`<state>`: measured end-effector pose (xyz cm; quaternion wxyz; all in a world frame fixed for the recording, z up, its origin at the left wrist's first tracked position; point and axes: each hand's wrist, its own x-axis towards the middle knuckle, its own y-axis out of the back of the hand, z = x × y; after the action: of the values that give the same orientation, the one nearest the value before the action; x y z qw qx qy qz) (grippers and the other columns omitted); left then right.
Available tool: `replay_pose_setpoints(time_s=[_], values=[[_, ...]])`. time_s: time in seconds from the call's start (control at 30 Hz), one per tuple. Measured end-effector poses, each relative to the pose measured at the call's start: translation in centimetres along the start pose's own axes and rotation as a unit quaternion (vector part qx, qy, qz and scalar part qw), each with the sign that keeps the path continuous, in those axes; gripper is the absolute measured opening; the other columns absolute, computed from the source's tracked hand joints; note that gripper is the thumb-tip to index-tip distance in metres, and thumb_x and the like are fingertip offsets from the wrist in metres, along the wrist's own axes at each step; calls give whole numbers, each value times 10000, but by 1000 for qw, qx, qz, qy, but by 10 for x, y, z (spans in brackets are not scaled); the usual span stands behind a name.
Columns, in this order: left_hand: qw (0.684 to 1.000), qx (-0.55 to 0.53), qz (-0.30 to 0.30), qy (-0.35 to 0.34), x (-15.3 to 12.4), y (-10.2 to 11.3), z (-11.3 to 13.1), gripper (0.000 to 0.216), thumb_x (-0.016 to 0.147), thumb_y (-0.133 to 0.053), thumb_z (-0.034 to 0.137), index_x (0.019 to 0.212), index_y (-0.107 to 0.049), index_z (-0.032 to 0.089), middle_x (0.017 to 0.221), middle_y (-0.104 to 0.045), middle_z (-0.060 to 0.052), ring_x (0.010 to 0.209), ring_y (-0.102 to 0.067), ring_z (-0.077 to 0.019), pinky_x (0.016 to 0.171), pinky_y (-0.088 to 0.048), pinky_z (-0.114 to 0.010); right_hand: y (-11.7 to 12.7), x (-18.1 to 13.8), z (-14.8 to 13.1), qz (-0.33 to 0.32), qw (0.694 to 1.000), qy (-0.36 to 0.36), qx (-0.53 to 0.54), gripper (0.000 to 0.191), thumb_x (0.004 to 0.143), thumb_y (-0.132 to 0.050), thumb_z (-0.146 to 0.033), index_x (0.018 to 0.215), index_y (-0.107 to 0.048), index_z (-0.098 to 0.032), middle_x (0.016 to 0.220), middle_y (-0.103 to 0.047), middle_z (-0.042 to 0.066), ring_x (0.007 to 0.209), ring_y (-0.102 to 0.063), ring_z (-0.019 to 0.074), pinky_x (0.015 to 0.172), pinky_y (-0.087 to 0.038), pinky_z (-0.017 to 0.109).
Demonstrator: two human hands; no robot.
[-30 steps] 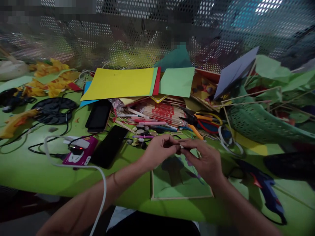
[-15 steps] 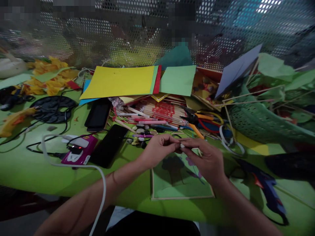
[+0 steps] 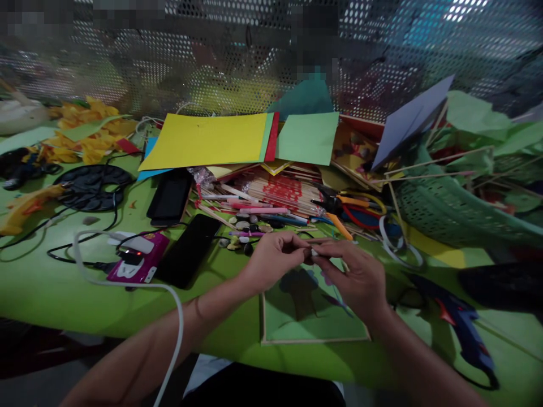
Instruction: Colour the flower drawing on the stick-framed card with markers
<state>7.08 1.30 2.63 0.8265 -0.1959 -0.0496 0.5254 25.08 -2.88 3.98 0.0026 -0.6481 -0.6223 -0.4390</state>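
My left hand and my right hand meet fingertip to fingertip above a green card with a wooden frame. Both pinch a small thin stick-like piece between thumb and fingers; I cannot make out exactly what it is. The card shows a dark tree shape and small purple flowers. Just beyond my left hand lie small pebbles and coloured pens.
Two black phones and a pink power bank with cables lie at left. Coloured paper sheets, bamboo sticks, pliers, a green basket and a blue glue gun crowd the green table.
Both hands stay together over the card, shifting only slightly as the fingers work the small piece.
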Motion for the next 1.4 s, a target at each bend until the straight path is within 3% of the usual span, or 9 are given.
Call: replay_pose_setpoints(time_s=[0.37, 0.53, 0.87, 1.4], values=[[999, -29, -14, 17, -1, 0, 4, 448, 674, -908, 499, 834, -731, 120, 758, -750, -56, 702, -719, -156, 759, -587, -300, 1, -3, 2, 25, 997, -54, 53, 177, 881, -760, -119, 959, -754, -278, 961, -825, 25, 910, -797, 225, 794, -637, 361], [999, -41, -22, 27, -2, 1, 5, 498, 686, -912, 506, 932, -705, 127, 824, -748, -45, 715, -727, -153, 753, -592, -304, 1, -2, 3, 50, 998, -29, 14, 203, 870, -762, -106, 972, -751, -281, 924, -822, 15, 870, -795, 216, 790, -635, 349], [998, -32, -32, 35, 0, 1, 0, 509, 654, -915, 547, 804, -672, 125, 699, -691, -21, 640, -674, -131, 683, -558, -271, 0, -3, 0, 31, 998, 36, -51, 244, 895, -735, -101, 1017, -743, -312, 898, -822, -7, 891, -804, 221, 802, -642, 337], [998, -31, -42, 22, 0, 0, 3, 498, 701, -880, 561, 835, -693, 119, 741, -720, -37, 653, -688, -132, 683, -575, -266, 1, 0, -1, 50, 997, 16, -52, 192, 887, -741, -112, 984, -756, -278, 905, -831, 17, 840, -808, 225, 784, -657, 353]])
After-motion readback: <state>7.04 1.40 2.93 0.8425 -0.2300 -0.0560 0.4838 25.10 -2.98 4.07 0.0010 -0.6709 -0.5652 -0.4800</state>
